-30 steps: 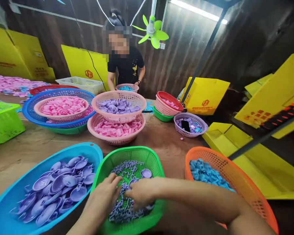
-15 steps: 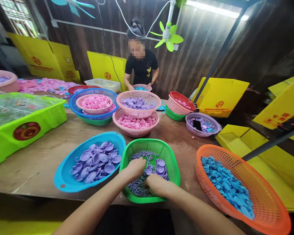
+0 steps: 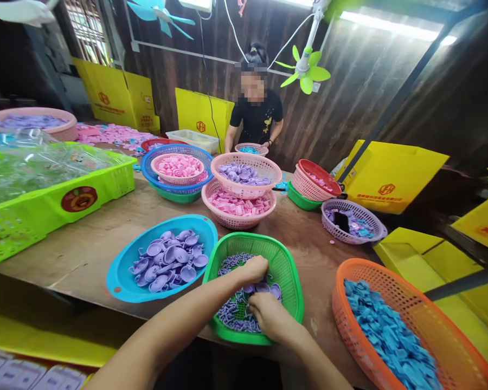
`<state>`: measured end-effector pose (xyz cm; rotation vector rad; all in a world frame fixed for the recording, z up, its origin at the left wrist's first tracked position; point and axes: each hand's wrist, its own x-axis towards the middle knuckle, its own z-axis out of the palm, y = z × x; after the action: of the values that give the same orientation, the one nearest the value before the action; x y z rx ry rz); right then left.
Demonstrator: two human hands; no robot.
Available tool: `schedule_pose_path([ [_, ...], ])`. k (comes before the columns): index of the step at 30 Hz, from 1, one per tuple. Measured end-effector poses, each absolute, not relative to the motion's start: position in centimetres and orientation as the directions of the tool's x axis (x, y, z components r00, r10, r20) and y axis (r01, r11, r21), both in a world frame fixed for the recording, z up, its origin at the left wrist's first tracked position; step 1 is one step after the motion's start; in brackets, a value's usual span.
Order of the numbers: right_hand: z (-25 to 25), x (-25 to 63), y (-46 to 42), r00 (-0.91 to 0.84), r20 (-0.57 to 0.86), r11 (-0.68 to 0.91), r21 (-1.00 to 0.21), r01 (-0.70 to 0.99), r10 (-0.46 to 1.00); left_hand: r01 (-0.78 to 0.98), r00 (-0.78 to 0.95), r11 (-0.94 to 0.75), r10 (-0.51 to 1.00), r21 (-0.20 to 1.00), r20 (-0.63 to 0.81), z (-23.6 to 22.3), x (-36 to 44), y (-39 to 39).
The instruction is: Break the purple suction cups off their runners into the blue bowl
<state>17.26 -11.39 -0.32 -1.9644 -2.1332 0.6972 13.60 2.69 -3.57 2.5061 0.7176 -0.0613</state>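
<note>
The left hand (image 3: 257, 267) hangs over the middle of a green, rounded-corner, slatted plastic basket (image 3: 293, 271), back upward and fingers bent down out of sight; how far it is open, or whether it grips anything, I cannot tell. The right hand (image 3: 269, 314) is lower, on the basket's near side, its fingers curled narrow and pointing in among the pieces — they look to be at a purple, shallow, round plastic dish, but whether they have closed on one I cannot tell.

Small, shiny purple dishes (image 3: 275, 291) lie between the hands and just beyond the right one's knuckles. Thin, hooked purple plastic bits (image 3: 236, 324) spread to the left of the right hand, and more lie beyond the left wrist.

Left of both hands, just beside the green basket, a bright blue oval plastic basin (image 3: 119, 277) holds a heap of purple handled dishes (image 3: 171, 255). Well to the right of the right hand stands an orange oval perforated basket (image 3: 415, 290) with flat blue plastic pieces (image 3: 390, 330). Beyond the left hand, on the brown wooden counter (image 3: 85, 252), two round pink perforated baskets (image 3: 244, 190) are stacked — the upper with purple pieces, the lower with pink. Farther still, a person in a black top (image 3: 254, 116) stands at a small pink basket.
</note>
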Motion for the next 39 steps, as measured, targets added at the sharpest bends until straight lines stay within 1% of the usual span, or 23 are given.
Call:
schedule_pose_path([
  [3, -0.2, 18.1, -11.3, -0.112, -0.002, 0.090, -0.577, 0.812, 0.994, 0.500, 0.841, -0.630, 0.518, 0.595, -0.158, -2.8, 11.6, 4.1],
  [5, 0.0, 18.8, -11.0, -0.022, 0.102, 0.084, -0.662, 0.745, 0.995, 0.490, 0.817, -0.560, 0.562, 0.668, -0.127, -2.1, 10.3, 4.8],
  [8, 0.5, 19.6, -10.6, 0.136, 0.192, 0.062, -0.768, 0.638, 0.972, 0.447, 0.768, -0.453, 0.636, 0.771, -0.071, -1.0, 8.5, 4.7],
  [11, 1.1, 19.8, -10.4, 0.221, 0.245, 0.096, -0.845, 0.526, 0.944, 0.374, 0.749, -0.348, 0.660, 0.860, -0.059, -0.1, 6.7, 2.9],
  [13, 1.2, 19.5, -10.2, 0.245, 0.259, 0.124, -0.881, 0.457, 0.934, 0.264, 0.776, -0.164, 0.622, 0.950, -0.108, 0.5, 5.5, 1.1],
  [14, 1.2, 19.3, -10.1, 0.249, 0.256, 0.132, -0.895, 0.427, 0.934, 0.167, 0.805, 0.029, 0.572, 0.985, -0.153, 0.8, 4.9, 0.1],
  [15, 1.1, 18.9, -10.0, 0.249, 0.251, 0.136, -0.905, 0.402, 0.935, 0.079, 0.839, 0.226, 0.511, 0.971, -0.187, 1.0, 4.4, -0.8],
  [16, 1.0, 18.6, -9.8, 0.247, 0.247, 0.139, -0.913, 0.384, 0.937, 0.009, 0.864, 0.385, 0.461, 0.923, -0.200, 1.3, 4.0, -1.6],
  [17, 0.8, 18.2, -9.7, 0.244, 0.242, 0.139, -0.917, 0.375, 0.939, -0.049, 0.877, 0.500, 0.436, 0.865, -0.202, 1.5, 3.6, -2.2],
  [18, 0.8, 17.8, -9.6, 0.244, 0.241, 0.137, -0.916, 0.376, 0.939, -0.091, 0.876, 0.554, 0.439, 0.827, -0.198, 1.7, 3.4, -2.7],
  [19, 0.8, 17.3, -9.6, 0.248, 0.246, 0.137, -0.911, 0.389, 0.937, -0.126, 0.866, 0.572, 0.462, 0.810, -0.191, 1.8, 3.2, -3.0],
  [21, 1.0, 16.5, -9.7, 0.245, 0.270, 0.142, -0.887, 0.439, 0.931, -0.168, 0.842, 0.553, 0.511, 0.816, -0.173, 1.8, 2.9, -3.1],
  [24, 1.9, 15.7, -10.2, 0.177, 0.328, 0.205, -0.846, 0.491, 0.928, -0.171, 0.835, 0.492, 0.533, 0.853, -0.140, 1.6, 2.9, -2.8],
  [27, 2.5, 15.7, -10.4, 0.122, 0.357, 0.259, -0.837, 0.482, 0.926, -0.144, 0.803, 0.408, 0.580, 0.902, -0.134, 1.4, 2.9, -2.7],
  [29, 2.6, 16.0, -10.4, 0.166, 0.326, 0.219, -0.860, 0.460, 0.931, -0.112, 0.769, 0.334, 0.626, 0.936, -0.132, 1.4, 3.1, -2.7],
  [31, 2.4, 16.2, -10.3, 0.226, 0.259, 0.149, -0.899, 0.413, 0.939, -0.083, 0.748, 0.272, 0.653, 0.959, -0.121, 1.5, 3.2, -2.8],
  [34, 2.4, 16.0, -10.4, 0.253, 0.206, 0.096, -0.917, 0.387, 0.945, -0.055, 0.730, 0.195, 0.678, 0.979, -0.094, 1.5, 3.4, -3.0],
  [39, 3.1, 16.1, -10.6, 0.263, 0.315, 0.132, -0.831, 0.540, 0.912, 0.008, 0.673, 0.035, 0.739, 0.999, -0.031, 1.2, 3.2, -3.2],
])
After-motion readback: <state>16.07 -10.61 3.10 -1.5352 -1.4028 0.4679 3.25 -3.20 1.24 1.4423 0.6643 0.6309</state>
